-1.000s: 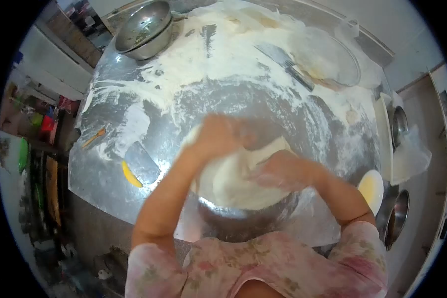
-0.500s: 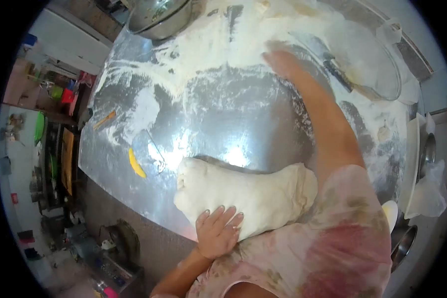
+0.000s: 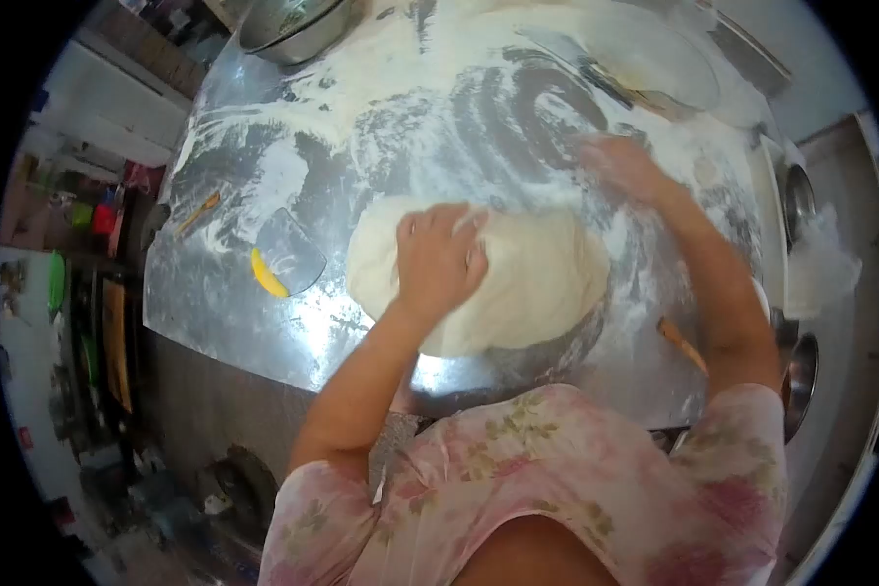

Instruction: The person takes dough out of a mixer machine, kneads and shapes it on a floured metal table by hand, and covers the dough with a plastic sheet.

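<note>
A large pale slab of dough (image 3: 527,283) lies on the floured metal table (image 3: 498,376) in front of me. My left hand (image 3: 441,256) rests on the dough's left part, its fingers apart and slightly bent, the tips toward the far side. Beyond the dough's right end, my right hand (image 3: 623,168) is over the floury surface, smeared by motion, so its fingers do not show clearly. A clear scraper with a yellow handle (image 3: 268,275) lies left of the dough. Near my right forearm is a brown wooden stick-like piece (image 3: 682,344).
A metal bowl (image 3: 298,34) stands at the far left, with something greenish inside. A dark-handled tool (image 3: 606,83) lies by a clear round sheet or lid at the far right. Another small wooden piece (image 3: 197,212) is near the left edge. Metal bowls (image 3: 799,195) stand along the right side.
The dough has moved away from the table's near edge and lies flatter and broader. My left hand moved forward with it. My right hand came back toward me, leaving curved streaks in the flour.
</note>
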Tool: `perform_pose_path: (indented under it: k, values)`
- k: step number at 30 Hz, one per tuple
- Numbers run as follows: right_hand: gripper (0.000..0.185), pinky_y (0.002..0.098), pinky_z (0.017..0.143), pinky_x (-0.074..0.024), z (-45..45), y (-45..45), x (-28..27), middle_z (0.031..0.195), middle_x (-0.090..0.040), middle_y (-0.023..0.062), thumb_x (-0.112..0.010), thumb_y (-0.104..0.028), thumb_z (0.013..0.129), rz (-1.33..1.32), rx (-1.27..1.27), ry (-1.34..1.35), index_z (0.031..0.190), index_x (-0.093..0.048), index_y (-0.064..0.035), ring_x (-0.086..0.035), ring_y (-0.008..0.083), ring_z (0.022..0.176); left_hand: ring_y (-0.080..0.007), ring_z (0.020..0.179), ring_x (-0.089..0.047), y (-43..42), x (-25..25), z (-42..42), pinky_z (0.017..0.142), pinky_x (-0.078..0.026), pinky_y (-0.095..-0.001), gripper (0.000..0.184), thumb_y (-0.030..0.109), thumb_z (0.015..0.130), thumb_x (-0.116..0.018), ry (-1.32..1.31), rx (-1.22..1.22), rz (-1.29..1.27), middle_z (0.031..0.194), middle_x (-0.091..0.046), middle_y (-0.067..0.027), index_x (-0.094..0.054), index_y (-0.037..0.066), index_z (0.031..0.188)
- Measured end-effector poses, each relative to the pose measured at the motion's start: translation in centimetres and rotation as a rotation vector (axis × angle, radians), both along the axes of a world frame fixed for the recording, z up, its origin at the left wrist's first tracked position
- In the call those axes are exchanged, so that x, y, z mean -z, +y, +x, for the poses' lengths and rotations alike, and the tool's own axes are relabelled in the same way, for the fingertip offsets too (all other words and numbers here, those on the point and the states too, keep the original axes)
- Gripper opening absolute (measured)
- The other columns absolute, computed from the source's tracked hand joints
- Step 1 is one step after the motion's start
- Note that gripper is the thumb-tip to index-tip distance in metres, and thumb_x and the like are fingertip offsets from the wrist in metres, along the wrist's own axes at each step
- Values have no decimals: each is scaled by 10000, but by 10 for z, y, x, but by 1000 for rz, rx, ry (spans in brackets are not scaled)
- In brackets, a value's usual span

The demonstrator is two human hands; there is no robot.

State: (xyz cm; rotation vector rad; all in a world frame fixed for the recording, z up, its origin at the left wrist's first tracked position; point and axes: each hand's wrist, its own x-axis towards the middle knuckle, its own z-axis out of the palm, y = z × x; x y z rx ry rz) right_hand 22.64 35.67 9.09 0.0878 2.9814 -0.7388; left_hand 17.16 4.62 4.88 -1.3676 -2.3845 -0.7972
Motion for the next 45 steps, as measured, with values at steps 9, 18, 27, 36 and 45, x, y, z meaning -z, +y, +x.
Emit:
perform_pose_path:
  k: [9, 18, 27, 36, 45]
  values:
    - [407, 428, 935, -365, 118, -209, 14, 1111, -596, 164, -513, -396, 863, 162, 223, 103, 1059, -618, -55, -532, 319, 1054, -324, 851, -537, -98, -21, 46, 757, -398, -433, 359, 257, 774, -612, -130, 159, -224, 947, -573, -164, -584, 50, 1065]
    - [705, 518, 960, -279, 238, -339, 67, 1247, -418, 162, -734, -226, 620, 223, 366, 250, 1238, -446, -50, -387, 344, 1195, -291, 872, -473, -195, 30, 131, 736, -337, -435, 424, 238, 713, -676, -78, 326, -67, 1010, -482, -108, -528, 118, 1092]
    - [649, 514, 990, -241, 135, -232, 52, 1230, -470, 178, -627, -331, 701, 273, 377, 339, 1250, -465, -26, -404, 339, 1180, -287, 916, -488, -68, 22, 55, 788, -321, -448, 498, 306, 632, -696, 36, 150, -51, 997, -507, -104, -554, 111, 1068]
    - [626, 445, 978, -293, -12, -75, 68, 1191, -547, 202, -441, -506, 867, 287, 505, 263, 1272, -469, -30, -479, 315, 1144, -260, 835, -571, 99, 18, -97, 721, -419, -414, 314, 402, 745, -599, 60, -104, -97, 844, -621, -90, -670, 119, 862]
    - [617, 393, 874, -425, 97, -126, -20, 1008, -609, 203, -377, -560, 902, -235, 258, -217, 1077, -615, -17, -569, 298, 976, -315, 843, -539, -51, -29, 13, 745, -418, -439, 363, 343, 801, -601, -142, 238, -204, 868, -579, -159, -592, 14, 956]
